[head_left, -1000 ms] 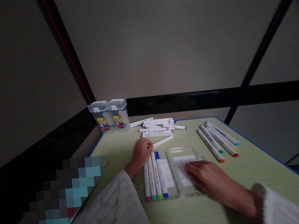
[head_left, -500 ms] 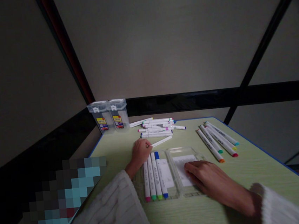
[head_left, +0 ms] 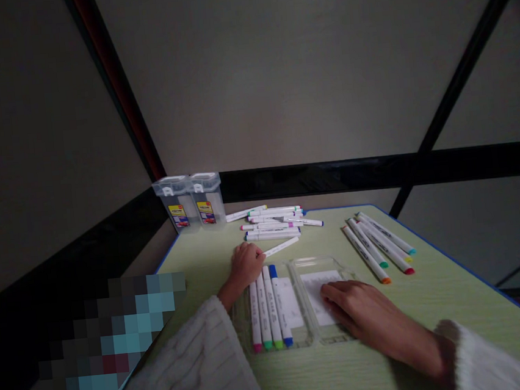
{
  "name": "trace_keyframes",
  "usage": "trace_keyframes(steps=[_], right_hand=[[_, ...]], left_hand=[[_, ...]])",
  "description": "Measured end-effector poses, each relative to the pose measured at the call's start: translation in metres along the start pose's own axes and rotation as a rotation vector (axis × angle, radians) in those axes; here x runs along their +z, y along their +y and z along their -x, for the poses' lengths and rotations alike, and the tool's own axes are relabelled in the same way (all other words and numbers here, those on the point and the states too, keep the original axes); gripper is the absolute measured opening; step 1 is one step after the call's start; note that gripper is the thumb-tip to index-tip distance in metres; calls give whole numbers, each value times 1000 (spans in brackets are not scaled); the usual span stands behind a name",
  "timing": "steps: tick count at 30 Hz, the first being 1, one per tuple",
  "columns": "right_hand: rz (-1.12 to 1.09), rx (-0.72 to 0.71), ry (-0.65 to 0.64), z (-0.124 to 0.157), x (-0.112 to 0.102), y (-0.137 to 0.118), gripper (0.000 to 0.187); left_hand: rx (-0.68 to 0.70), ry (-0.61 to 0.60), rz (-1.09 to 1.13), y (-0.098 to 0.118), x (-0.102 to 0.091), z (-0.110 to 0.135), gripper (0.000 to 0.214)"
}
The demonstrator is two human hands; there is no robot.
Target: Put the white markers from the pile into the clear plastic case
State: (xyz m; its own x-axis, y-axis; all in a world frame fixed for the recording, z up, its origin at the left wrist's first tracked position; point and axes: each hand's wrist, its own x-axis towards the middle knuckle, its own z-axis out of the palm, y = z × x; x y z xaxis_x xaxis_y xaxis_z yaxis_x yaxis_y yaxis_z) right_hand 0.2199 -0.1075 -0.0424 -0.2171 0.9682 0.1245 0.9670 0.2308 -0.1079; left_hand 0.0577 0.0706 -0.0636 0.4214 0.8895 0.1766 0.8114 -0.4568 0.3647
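Observation:
My left hand [head_left: 247, 262] is closed on one end of a white marker [head_left: 281, 246], which slants up to the right just beyond a clear plastic case [head_left: 314, 337]. The case lies open like a book. In its left half, several white markers [head_left: 271, 307] with pink, green and blue ends stand side by side, their far ends partly behind my left hand. A white paper sheet [head_left: 316, 303] shows in the right half. My right hand [head_left: 367, 310] rests on that half, fingers stretched over the paper, holding nothing visible.
A loose pile of white markers [head_left: 272, 225] lies at the back of the pale green table [head_left: 324, 379]. Two clear lidded boxes [head_left: 191, 204] stand at the back left. On the right lie several markers [head_left: 375, 245] with orange, green, red, yellow and blue ends.

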Motion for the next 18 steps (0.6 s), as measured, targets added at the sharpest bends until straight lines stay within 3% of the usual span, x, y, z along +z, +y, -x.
trace_keyframes(steps=[11,18], right_hand=[[-5,3,1,-1,-4,-3,13],[-10,-5,4,-1,-3,-2,14]], left_hand=[[-18,7,15,1,0,1,15],[0,39,141,-3,2,-1,8]])
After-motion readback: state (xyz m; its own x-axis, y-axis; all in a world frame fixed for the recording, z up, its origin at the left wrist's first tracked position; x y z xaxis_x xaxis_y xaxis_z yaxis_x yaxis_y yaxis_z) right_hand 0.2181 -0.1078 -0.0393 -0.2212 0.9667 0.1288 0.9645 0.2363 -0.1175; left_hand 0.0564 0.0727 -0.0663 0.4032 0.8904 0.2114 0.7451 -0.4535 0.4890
